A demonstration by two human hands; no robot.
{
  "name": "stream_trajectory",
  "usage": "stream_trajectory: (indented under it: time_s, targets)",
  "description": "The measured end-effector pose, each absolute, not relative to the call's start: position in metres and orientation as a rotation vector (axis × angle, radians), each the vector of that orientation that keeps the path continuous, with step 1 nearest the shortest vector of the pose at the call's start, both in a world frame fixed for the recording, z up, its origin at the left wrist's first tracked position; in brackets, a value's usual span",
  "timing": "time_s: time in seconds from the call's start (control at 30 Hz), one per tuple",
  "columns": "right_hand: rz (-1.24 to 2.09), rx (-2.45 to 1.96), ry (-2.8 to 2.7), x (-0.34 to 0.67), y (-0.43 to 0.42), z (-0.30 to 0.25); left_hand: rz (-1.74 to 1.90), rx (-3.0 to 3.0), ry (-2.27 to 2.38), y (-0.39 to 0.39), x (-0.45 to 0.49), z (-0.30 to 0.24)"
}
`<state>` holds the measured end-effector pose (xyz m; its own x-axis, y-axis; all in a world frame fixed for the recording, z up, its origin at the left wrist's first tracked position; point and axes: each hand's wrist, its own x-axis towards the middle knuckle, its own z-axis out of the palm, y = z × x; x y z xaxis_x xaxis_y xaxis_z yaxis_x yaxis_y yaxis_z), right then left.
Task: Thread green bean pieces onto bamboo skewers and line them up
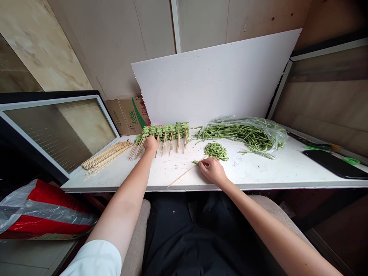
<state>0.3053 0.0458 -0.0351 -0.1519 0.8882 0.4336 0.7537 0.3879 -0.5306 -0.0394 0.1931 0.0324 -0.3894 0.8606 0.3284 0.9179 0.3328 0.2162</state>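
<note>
Right hand (212, 170): we note the fingers pinched narrow on a bamboo skewer (185, 174) near its tip, held low over the worktop (258, 172). The cut bean pieces (216, 150) lie just beside it, handy to reach.

Left hand (151, 143): rests on the finished skewers (166, 133); we cannot tell its grip.

Carton (128, 115) behind: green print, unreadable.

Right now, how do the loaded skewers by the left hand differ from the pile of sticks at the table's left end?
The loaded skewers carry green bean pieces; the pile of sticks is bare. The skewers lie in a row; the sticks lie heaped at a slant. The left hand rests on the skewers, not the sticks. Both are thin pale wood.
</note>
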Motion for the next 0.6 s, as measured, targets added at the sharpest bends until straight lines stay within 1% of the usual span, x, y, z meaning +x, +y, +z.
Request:
stream_trajectory:
  time_s: [0.27, 0.5, 0.6]
  targets:
    - [0.253, -1.39, -1.937, 0.304, 0.045, -0.034, -0.577, -1.663, -2.402, 0.179, -0.03, 0.039]
    - [0.342, -1.364, -1.732, 0.314, 0.045, -0.02, -0.824, -1.728, -2.138, 0.159, -0.013, 0.044]
    - [0.378, -1.332, -1.667, 0.331, 0.058, -0.004, -0.835, -1.848, -2.044, 0.137, -0.004, 0.042]
